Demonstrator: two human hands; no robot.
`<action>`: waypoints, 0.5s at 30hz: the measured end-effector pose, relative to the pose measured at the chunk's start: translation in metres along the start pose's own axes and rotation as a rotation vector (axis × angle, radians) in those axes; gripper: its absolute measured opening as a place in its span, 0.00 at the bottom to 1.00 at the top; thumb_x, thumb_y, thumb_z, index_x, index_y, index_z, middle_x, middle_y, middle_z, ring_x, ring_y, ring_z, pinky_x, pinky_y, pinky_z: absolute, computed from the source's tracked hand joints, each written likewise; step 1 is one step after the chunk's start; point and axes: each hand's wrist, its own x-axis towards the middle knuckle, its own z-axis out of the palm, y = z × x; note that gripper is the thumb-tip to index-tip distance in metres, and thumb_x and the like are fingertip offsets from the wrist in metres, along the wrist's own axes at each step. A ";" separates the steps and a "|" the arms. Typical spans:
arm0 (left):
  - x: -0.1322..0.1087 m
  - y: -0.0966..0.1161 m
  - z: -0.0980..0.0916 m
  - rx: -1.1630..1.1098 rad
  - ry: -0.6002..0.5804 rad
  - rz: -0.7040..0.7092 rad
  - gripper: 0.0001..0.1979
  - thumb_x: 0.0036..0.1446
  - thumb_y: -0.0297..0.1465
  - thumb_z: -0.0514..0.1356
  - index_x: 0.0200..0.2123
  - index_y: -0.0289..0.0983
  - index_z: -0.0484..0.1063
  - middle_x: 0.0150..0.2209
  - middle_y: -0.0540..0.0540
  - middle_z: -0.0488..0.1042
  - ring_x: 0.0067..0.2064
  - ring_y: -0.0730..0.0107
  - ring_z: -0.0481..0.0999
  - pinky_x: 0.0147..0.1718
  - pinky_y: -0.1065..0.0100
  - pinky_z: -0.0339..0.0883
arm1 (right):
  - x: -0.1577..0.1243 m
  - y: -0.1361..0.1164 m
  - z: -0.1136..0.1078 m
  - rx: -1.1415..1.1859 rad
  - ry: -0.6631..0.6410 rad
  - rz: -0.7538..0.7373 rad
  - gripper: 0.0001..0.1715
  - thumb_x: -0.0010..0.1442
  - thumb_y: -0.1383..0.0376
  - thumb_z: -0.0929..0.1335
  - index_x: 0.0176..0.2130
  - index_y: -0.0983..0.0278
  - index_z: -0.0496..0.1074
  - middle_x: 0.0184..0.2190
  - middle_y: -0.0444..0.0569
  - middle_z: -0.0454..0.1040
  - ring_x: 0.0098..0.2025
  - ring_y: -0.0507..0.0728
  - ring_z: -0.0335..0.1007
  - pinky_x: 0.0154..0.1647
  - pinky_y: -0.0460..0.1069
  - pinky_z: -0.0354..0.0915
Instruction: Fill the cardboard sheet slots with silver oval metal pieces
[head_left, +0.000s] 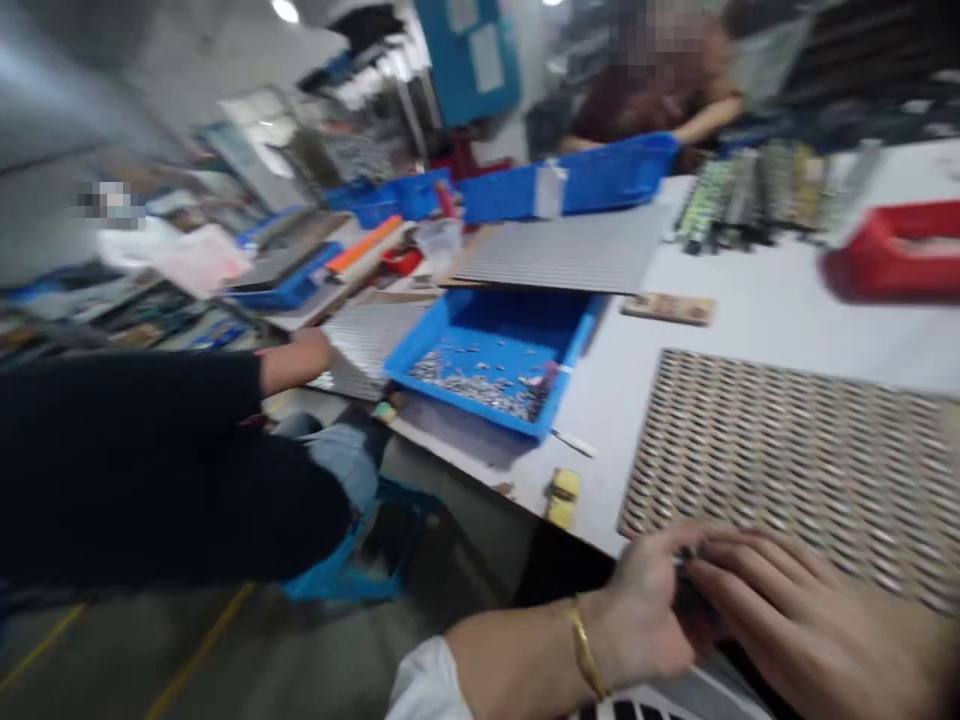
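My left hand (654,602), with a gold bracelet at its wrist, is at the table's front edge. Its fingers curl closed around something small and dark that I cannot make out. My right hand (787,605) meets it from the right, fingertips pressed together at the same spot. Both hands are at the near edge of a board (780,440) covered in rows of small metallic pieces. To their left, a yellow toy car (562,497) lies at the table edge. Motion blur and the fingers hide whatever is between my hands.
A blue tray (484,345) with loose small metal parts stands left of the board, partly under a grey ribbed sheet (562,250). A red bin (896,255) is at the right. A co-worker's dark sleeve (135,460) reaches in from the left; another person (652,90) sits across the table.
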 end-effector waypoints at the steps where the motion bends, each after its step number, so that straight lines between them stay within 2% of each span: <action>1: -0.002 0.000 0.001 0.003 0.042 -0.006 0.09 0.48 0.30 0.63 0.31 0.29 0.74 0.28 0.46 0.72 0.27 0.77 0.68 0.23 0.77 0.57 | -0.006 -0.002 -0.016 -0.009 -0.069 0.036 0.12 0.63 0.65 0.62 0.42 0.57 0.74 0.40 0.50 0.75 0.46 0.62 0.70 0.51 0.61 0.64; 2: -0.003 0.000 0.001 0.026 0.054 -0.034 0.08 0.48 0.30 0.63 0.31 0.30 0.73 0.28 0.47 0.72 0.27 0.78 0.68 0.23 0.77 0.57 | -0.010 -0.004 -0.028 0.014 -0.153 0.043 0.12 0.63 0.66 0.63 0.43 0.58 0.73 0.40 0.51 0.75 0.46 0.61 0.70 0.52 0.61 0.62; 4: -0.002 0.001 -0.001 0.129 0.025 -0.053 0.07 0.48 0.28 0.63 0.31 0.31 0.73 0.28 0.48 0.71 0.27 0.78 0.68 0.23 0.76 0.57 | -0.013 -0.009 -0.039 0.028 -0.132 0.137 0.10 0.63 0.70 0.63 0.42 0.60 0.73 0.37 0.50 0.75 0.42 0.58 0.70 0.50 0.58 0.62; 9: -0.002 0.007 -0.011 0.424 -0.026 -0.031 0.10 0.51 0.33 0.63 0.35 0.33 0.72 0.31 0.47 0.71 0.30 0.71 0.71 0.29 0.68 0.66 | -0.015 -0.012 -0.038 0.151 0.008 0.489 0.07 0.62 0.69 0.65 0.41 0.62 0.71 0.31 0.48 0.73 0.33 0.54 0.68 0.34 0.51 0.63; 12: -0.002 0.013 -0.014 0.549 -0.038 -0.030 0.12 0.52 0.37 0.64 0.34 0.34 0.70 0.31 0.46 0.71 0.28 0.74 0.70 0.26 0.71 0.63 | -0.017 -0.011 -0.039 0.284 -0.017 0.632 0.05 0.63 0.67 0.65 0.39 0.61 0.71 0.29 0.46 0.72 0.33 0.54 0.68 0.34 0.49 0.64; 15: 0.001 0.017 -0.016 0.594 -0.027 0.011 0.13 0.51 0.37 0.64 0.33 0.34 0.68 0.30 0.48 0.68 0.26 0.76 0.68 0.23 0.74 0.58 | -0.016 -0.009 -0.040 0.415 -0.071 0.678 0.08 0.64 0.67 0.64 0.42 0.60 0.72 0.32 0.47 0.73 0.35 0.54 0.70 0.36 0.49 0.67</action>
